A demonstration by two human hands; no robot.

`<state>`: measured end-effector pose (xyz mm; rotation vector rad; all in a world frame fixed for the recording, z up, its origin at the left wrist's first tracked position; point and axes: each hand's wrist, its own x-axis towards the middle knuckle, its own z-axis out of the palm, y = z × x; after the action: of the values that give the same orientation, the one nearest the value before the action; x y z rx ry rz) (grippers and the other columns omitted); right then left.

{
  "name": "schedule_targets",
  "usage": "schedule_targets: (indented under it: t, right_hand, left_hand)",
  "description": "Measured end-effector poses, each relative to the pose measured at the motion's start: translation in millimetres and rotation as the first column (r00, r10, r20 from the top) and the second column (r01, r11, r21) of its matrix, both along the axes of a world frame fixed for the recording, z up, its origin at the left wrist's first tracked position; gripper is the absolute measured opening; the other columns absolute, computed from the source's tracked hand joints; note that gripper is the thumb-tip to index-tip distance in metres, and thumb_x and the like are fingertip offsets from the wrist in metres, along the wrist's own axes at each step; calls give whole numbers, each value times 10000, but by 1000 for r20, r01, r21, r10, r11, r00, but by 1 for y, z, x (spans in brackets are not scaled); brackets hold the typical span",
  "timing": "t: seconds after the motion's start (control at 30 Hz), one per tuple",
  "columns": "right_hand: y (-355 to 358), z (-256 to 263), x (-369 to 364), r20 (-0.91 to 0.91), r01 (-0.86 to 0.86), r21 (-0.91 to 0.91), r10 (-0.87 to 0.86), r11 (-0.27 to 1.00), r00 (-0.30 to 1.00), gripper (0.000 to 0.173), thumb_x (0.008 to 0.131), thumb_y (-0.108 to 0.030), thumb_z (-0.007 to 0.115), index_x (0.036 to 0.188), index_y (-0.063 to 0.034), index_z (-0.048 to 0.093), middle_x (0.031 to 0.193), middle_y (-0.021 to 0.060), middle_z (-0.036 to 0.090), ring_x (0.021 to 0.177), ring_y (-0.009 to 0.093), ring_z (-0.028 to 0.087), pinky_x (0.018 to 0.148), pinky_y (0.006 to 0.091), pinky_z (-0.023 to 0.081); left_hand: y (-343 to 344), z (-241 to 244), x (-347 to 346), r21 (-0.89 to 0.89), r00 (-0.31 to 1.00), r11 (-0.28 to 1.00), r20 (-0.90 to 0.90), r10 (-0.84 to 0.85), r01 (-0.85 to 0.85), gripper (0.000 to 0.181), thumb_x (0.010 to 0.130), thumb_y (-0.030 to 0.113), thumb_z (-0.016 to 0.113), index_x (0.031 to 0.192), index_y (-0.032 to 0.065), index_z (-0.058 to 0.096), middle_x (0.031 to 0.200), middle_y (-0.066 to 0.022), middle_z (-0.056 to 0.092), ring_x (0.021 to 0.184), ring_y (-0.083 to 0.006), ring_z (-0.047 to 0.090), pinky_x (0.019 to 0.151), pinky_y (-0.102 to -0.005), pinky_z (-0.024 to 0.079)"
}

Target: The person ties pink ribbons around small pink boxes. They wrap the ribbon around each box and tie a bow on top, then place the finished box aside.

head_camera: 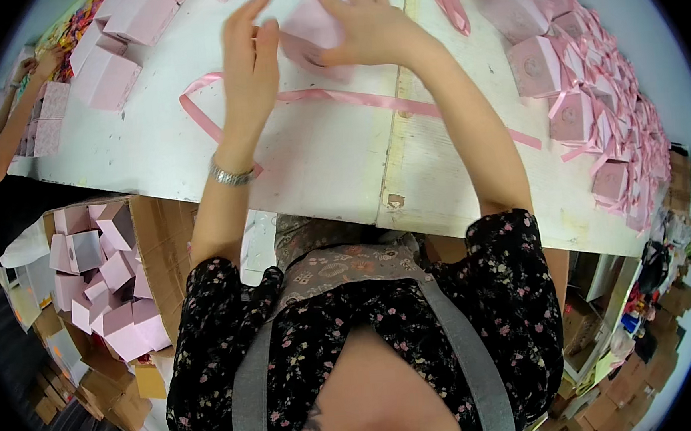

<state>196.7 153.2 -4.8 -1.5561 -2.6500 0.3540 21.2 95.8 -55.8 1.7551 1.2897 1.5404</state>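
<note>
A small pink paper box (314, 22), blurred by motion, is above the white table near its far side. My right hand (368, 30) grips it from the right, with the thumb low and the fingers spread over the top. Just left of the box, my left hand (251, 66) is raised with thumb and fingers apart and nothing between them. A pink satin ribbon (349, 99) lies across the table below the box. It loops on the left, passes under both forearms, and its cut end lies towards the right.
Beribboned pink boxes (573, 118) crowd the table's right side. Plain pink boxes (104, 76) stand at the back left. More ribbon (449, 1) lies at the back. A carton (162, 258) of pink boxes stands below the left edge. Another person's arms (14, 112) reach in from the left.
</note>
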Motion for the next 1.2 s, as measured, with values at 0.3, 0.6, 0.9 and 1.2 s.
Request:
schedule_targets:
  t: [0.3,0.6,0.9,1.2]
  right_hand:
    - [-67,38,88,-194,-260,315,330,913,924,888,596,-254,742,1421,-251,416,1449,228,349,1283,439,370,1043,521,373]
    - [-106,-4,117,-491,-37,127,95,991,866,795,657,-227,739,1399,-171,459,1497,178,328,1374,383,289,1109,499,278]
    - [-129,-49,235,-218,401,1,-391,916,894,154,829,-100,658,977,-63,634,1016,54,665,939,212,606,803,320,464]
    - [-98,100,145,-559,-114,-47,68,992,826,183,868,-140,665,1031,-70,710,694,-63,585,608,25,448,554,199,362]
  left_hand:
    - [-38,-65,-42,-125,716,989,-697,-30,-79,191,827,292,687,933,136,657,1142,13,589,1136,-195,484,1060,-557,169]
    - [-33,-31,-29,-169,732,983,-679,-59,-77,73,847,209,662,857,137,659,815,52,638,860,-144,586,1071,-521,178]
    - [-34,-6,-89,196,394,966,-912,116,167,126,729,110,665,845,160,659,850,55,624,847,-112,600,1041,-485,286]
    - [-54,142,-71,614,278,736,-788,550,285,159,717,128,661,872,165,669,854,52,626,847,-113,597,878,-420,359]
